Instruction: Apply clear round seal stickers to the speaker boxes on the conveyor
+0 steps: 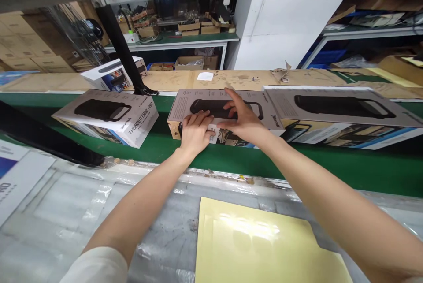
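Three grey product boxes printed with a black speaker lie on a green conveyor belt (231, 161). My left hand (195, 129) rests on the near top edge of the middle box (205, 103), fingers flat and pressed down. My right hand (243, 120) lies on the same box's top, fingers spread over the printed speaker. Neither hand holds anything. The left box (109, 117) reads "THUNDERTRAIL PRO". The right box (340, 113) touches the middle one.
A yellow sheet (261, 243) lies on the plastic-covered bench (66, 212) in front of me. A black pole (120, 49) rises behind the belt beside another white box (112, 73). Cardboard sheets (231, 79), shelves and cartons stand beyond.
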A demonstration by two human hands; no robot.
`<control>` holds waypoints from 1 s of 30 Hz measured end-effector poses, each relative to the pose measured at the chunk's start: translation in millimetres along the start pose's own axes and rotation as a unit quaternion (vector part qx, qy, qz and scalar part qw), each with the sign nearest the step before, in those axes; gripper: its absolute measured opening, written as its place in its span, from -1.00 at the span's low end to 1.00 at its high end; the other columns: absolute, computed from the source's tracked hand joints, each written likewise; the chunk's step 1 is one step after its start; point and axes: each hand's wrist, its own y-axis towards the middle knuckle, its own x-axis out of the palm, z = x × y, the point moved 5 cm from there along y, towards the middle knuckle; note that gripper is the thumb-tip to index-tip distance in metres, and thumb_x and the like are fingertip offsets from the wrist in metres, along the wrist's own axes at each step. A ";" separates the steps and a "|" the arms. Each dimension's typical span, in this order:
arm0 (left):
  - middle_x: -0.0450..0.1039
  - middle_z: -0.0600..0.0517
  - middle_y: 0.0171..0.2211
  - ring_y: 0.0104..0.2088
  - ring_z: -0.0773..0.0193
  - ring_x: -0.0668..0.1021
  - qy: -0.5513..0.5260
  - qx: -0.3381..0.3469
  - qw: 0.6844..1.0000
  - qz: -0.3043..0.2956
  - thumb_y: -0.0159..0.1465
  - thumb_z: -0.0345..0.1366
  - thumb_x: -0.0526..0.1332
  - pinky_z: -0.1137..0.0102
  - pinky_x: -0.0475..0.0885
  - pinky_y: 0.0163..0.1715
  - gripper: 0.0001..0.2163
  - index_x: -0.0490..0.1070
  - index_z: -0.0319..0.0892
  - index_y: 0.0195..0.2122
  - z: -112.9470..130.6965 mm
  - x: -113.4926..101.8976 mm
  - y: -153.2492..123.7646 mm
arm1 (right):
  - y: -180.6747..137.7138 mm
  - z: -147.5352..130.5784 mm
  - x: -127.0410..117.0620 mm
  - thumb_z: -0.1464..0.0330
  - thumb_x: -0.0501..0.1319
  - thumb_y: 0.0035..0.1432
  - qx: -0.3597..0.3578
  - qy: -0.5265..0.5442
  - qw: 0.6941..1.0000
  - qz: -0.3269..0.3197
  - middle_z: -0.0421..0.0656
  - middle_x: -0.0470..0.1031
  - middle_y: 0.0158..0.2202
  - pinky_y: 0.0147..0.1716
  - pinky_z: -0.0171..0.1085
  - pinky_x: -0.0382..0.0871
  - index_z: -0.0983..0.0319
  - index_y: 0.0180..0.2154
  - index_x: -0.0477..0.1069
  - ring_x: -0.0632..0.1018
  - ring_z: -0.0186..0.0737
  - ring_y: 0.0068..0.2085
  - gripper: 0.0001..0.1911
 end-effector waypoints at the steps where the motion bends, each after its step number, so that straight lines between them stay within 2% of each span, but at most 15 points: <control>1: 0.50 -0.11 0.24 0.30 -0.08 0.45 -0.003 0.003 1.000 0.000 0.32 -0.29 0.37 0.06 0.30 0.26 -0.65 0.55 -0.12 0.13 0.3 0.3 -1.3 | 9.8 2.8 1.3 0.27 0.48 0.06 0.026 0.013 0.999 -0.025 -0.09 0.46 -0.05 -0.23 -0.04 0.55 -0.08 0.47 -0.10 0.55 -0.07 -0.26 0.11; 3: 0.50 -0.11 0.24 0.31 -0.08 0.45 -0.014 0.005 1.000 -0.003 0.32 -0.28 0.37 0.06 0.31 0.26 -0.65 0.56 -0.11 0.13 -0.1 -2.3 -2.4 | 26.2 8.2 3.4 0.27 0.52 -0.02 0.063 0.029 0.995 -0.077 -0.15 0.46 -0.16 -0.31 -0.10 0.52 -0.08 0.47 -0.07 0.52 -0.12 -0.33 0.16; 5: 0.52 -0.10 0.23 0.29 -0.07 0.47 -0.048 0.005 0.999 -0.015 0.31 -0.27 0.39 0.06 0.33 0.26 -0.69 0.58 -0.09 0.08 -5.3 -9.8 0.9 | 35.6 13.3 -0.3 0.28 0.51 -0.04 0.084 0.032 0.992 -0.086 -0.18 0.45 -0.23 -0.32 -0.12 0.49 -0.05 0.45 0.00 0.51 -0.12 -0.34 0.13; 7: 0.56 -0.08 0.17 0.25 -0.05 0.52 -0.118 -0.018 0.992 -0.029 0.31 -0.22 0.39 0.09 0.35 0.27 -0.74 0.61 -0.08 0.01 -22.0 -22.7 10.0 | 37.3 17.0 -9.9 0.28 0.48 0.00 0.092 0.040 0.994 -0.043 -0.19 0.46 -0.27 -0.32 -0.13 0.48 -0.02 0.42 0.07 0.52 -0.11 -0.34 0.03; 9: 0.55 -0.08 0.19 0.27 0.00 0.49 -0.216 -0.119 0.969 -0.007 0.29 -0.16 0.41 0.13 0.33 0.30 -0.68 0.59 -0.07 0.05 -56.7 -38.8 21.6 | 33.4 16.4 -21.1 0.25 0.44 0.04 0.086 0.064 0.994 0.025 -0.19 0.47 -0.27 -0.33 -0.15 0.46 -0.01 0.39 0.13 0.51 -0.13 -0.34 -0.07; 11: 0.47 -0.11 0.26 0.33 -0.03 0.44 -0.284 -0.253 0.924 0.035 0.21 -0.13 0.46 0.11 0.33 0.31 -0.51 0.51 -0.08 0.15 -98.4 -50.7 28.1 | 28.2 9.3 -29.7 0.21 0.42 0.06 0.069 0.092 0.990 0.087 -0.20 0.45 -0.29 -0.34 -0.18 0.43 0.02 0.31 0.24 0.49 -0.17 -0.36 -0.20; 13: 0.50 -0.18 0.22 0.27 -0.09 0.49 -0.340 -0.340 0.877 0.027 0.16 -0.14 0.48 0.07 0.43 0.23 -0.46 0.49 -0.14 0.15 -128.4 -50.2 28.3 | 26.8 -4.1 -32.3 0.17 0.42 0.06 0.061 0.111 0.985 0.118 -0.24 0.40 -0.37 -0.35 -0.21 0.37 0.07 0.11 0.45 0.43 -0.21 -0.39 -0.44; 15: 0.61 -0.25 0.05 0.10 -0.14 0.62 -0.429 -0.377 0.820 -0.032 0.14 -0.15 0.47 0.06 0.53 0.09 -0.55 0.55 -0.23 0.02 -139.4 -38.8 23.2 | 32.9 -21.8 -25.8 0.13 0.44 0.03 0.071 0.134 0.985 0.081 -0.24 0.37 -0.44 -0.39 -0.24 0.31 0.13 -0.17 0.55 0.39 -0.24 -0.41 -0.66; 17: 0.64 -0.27 -0.06 0.00 -0.16 0.67 -0.508 -0.399 0.760 -0.069 0.13 -0.16 0.46 0.05 0.56 0.05 -0.62 0.58 -0.27 -0.09 -136.5 -30.2 12.7 | 44.8 -40.9 -11.7 0.10 0.48 -0.04 0.092 0.178 0.980 -0.017 -0.23 0.41 -0.45 -0.42 -0.26 0.26 0.17 -0.35 0.54 0.39 -0.27 -0.43 -0.68; 18: 0.64 -0.28 -0.05 0.01 -0.18 0.66 -0.511 -0.398 0.760 -0.058 0.11 -0.19 0.47 0.04 0.55 0.07 -0.63 0.58 -0.27 -0.10 -133.2 -32.1 7.7 | 51.1 -50.2 -3.5 0.10 0.51 -0.08 0.103 0.207 0.970 -0.077 -0.22 0.44 -0.45 -0.43 -0.27 0.26 0.18 -0.38 0.53 0.39 -0.28 -0.43 -0.65; 20: 0.56 -0.26 0.11 0.18 -0.19 0.56 -0.440 -0.344 0.830 0.015 0.10 -0.30 0.46 0.02 0.46 0.21 -0.58 0.57 -0.23 0.01 -123.1 -51.3 2.0 | 61.4 -66.5 11.5 0.10 0.55 -0.14 0.124 0.269 0.937 -0.188 -0.21 0.46 -0.43 -0.43 -0.28 0.29 0.21 -0.38 0.53 0.40 -0.30 -0.43 -0.61; 22: 0.35 -0.15 0.35 0.38 -0.12 0.36 -0.353 -0.225 0.905 0.072 0.15 -0.39 0.41 0.05 0.32 0.34 -0.45 0.49 -0.10 0.21 -102.6 -78.3 1.3 | 67.2 -78.1 22.7 0.12 0.57 -0.16 0.145 0.320 0.896 -0.270 -0.20 0.46 -0.42 -0.42 -0.28 0.34 0.22 -0.37 0.53 0.41 -0.31 -0.42 -0.59; 23: 0.25 -0.08 0.42 0.44 -0.07 0.26 -0.334 -0.154 0.927 0.070 0.19 -0.41 0.38 0.07 0.27 0.38 -0.40 0.43 -0.02 0.28 -89.9 -89.0 2.0 | 68.3 -82.3 27.0 0.12 0.58 -0.15 0.155 0.339 0.878 -0.301 -0.20 0.44 -0.42 -0.42 -0.28 0.35 0.23 -0.37 0.52 0.41 -0.31 -0.41 -0.58; 26: 0.21 0.01 0.45 0.47 -0.02 0.22 -0.365 0.002 0.931 -0.002 0.30 -0.37 0.33 0.08 0.25 0.39 -0.49 0.45 0.05 0.28 -60.4 -105.8 2.8 | 66.8 -90.7 34.9 0.13 0.59 -0.12 0.170 0.382 0.835 -0.358 -0.24 0.33 -0.46 -0.46 -0.27 0.35 0.21 -0.38 0.49 0.34 -0.33 -0.45 -0.59; 30: 0.40 -0.07 0.32 0.38 -0.07 0.37 -0.436 0.014 0.899 0.029 0.28 -0.23 0.42 0.06 0.30 0.34 -0.83 0.68 -0.06 -0.12 -56.7 -113.1 2.3 | 61.7 -95.0 38.0 0.12 0.59 -0.08 0.173 0.415 0.809 -0.379 -0.29 0.17 -0.51 -0.51 -0.26 0.29 0.19 -0.45 0.44 0.23 -0.35 -0.50 -0.58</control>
